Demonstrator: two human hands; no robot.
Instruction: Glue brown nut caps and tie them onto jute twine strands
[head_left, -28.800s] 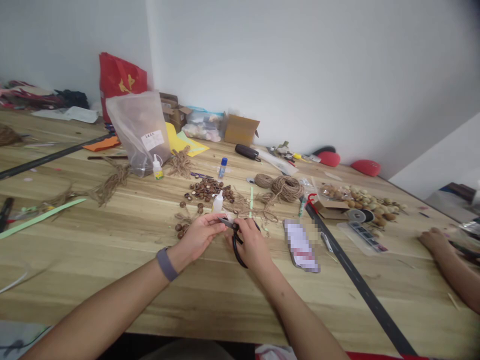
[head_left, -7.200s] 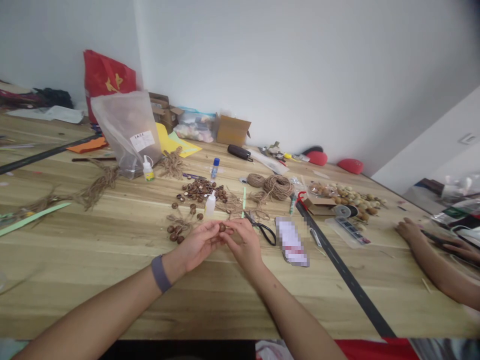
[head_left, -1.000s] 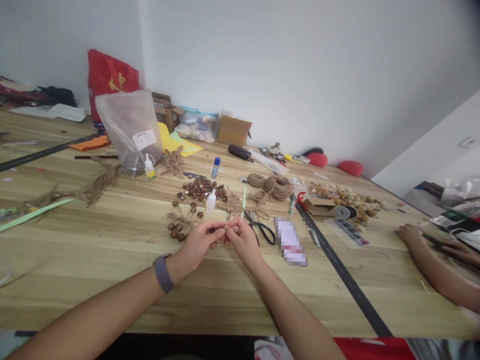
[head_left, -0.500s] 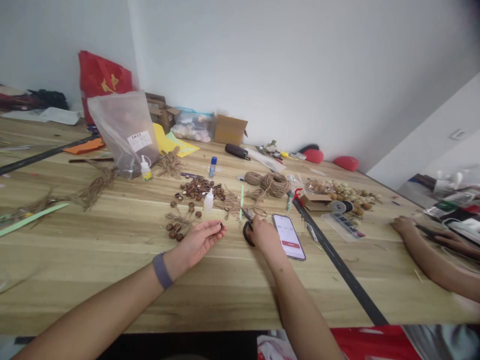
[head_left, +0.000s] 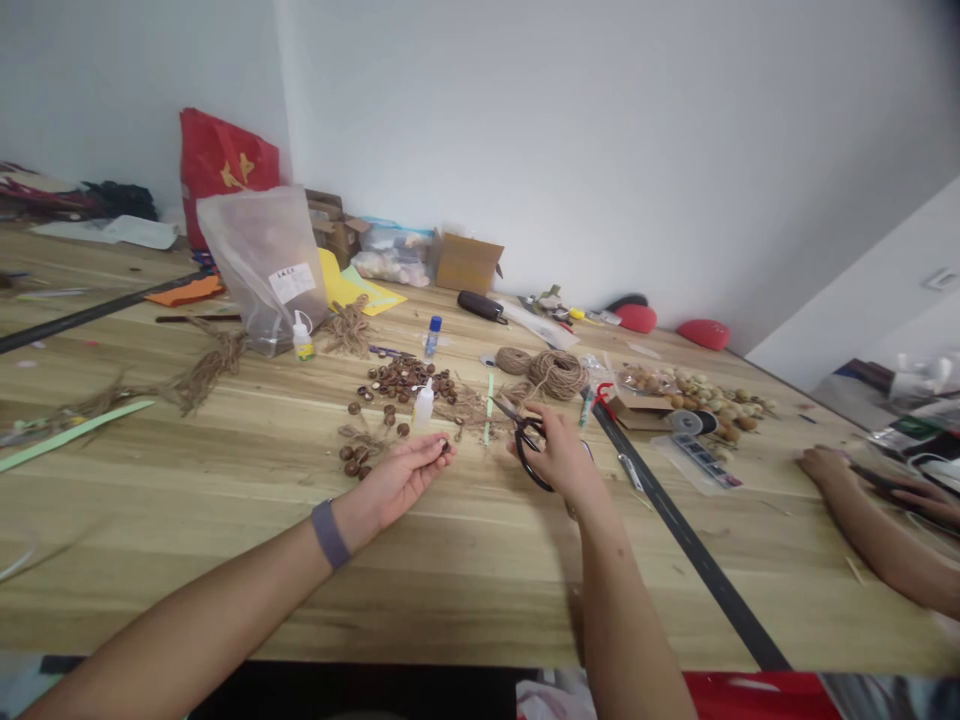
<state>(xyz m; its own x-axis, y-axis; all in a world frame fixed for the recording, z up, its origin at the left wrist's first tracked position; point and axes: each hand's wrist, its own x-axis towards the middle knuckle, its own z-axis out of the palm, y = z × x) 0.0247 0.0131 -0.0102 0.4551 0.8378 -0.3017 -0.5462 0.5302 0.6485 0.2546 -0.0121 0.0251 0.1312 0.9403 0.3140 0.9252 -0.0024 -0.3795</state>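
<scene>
My left hand point(head_left: 409, 472), with a purple band on its wrist, pinches a small brown nut shell point(head_left: 445, 446) between thumb and fingers. In my right hand point(head_left: 559, 455) is a pair of black-handled scissors point(head_left: 531, 455), blades pointing forward and left over the table. The phone lies mostly hidden behind that hand. Just beyond my left hand stands a white glue bottle point(head_left: 424, 405). Behind it spreads a pile of brown nut shells point(head_left: 401, 378). A few round brown pieces with twine point(head_left: 360, 440) lie left of my fingers.
Coils of jute rope point(head_left: 556, 372) lie farther back, beside a green paper strip point(head_left: 490, 410). A glue stick point(head_left: 433, 337) and a second glue bottle point(head_left: 302, 337) stand at the back left. Another person's arm point(head_left: 862, 520) rests on the table at the right.
My right hand has lifted the scissors and shifted right, over the phone. My left hand keeps its pinch on the nut shell. The whole view has shifted slightly.
</scene>
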